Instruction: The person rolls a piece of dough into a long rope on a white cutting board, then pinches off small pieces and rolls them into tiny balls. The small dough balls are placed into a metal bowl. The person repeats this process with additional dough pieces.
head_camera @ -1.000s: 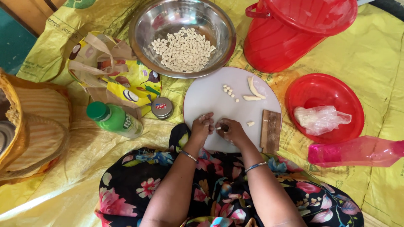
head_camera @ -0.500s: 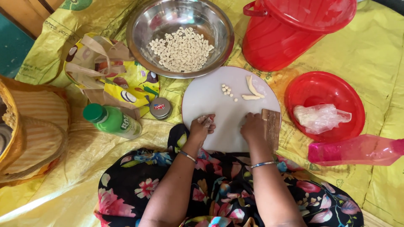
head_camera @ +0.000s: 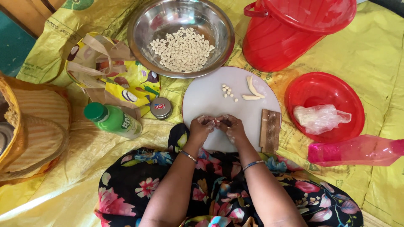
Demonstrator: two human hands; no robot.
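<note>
The left hand (head_camera: 202,126) and right hand (head_camera: 230,127) meet fingertip to fingertip over the near edge of the round white board (head_camera: 206,96), both curled shut on a small bit of dough too hidden to make out. Just beyond the hands lie small dough pieces (head_camera: 228,91) and two dough strips (head_camera: 253,90); a ridged wooden paddle (head_camera: 269,130) rests just right of the right hand.

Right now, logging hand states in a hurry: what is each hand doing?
Left hand: fingers curled over the white board; contents cannot be told.
Right hand: likewise.

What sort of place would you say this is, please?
Probably a home floor set up for food preparation: a yellow mat underfoot, a steel bowl of pale pieces, and a round white board.
</note>
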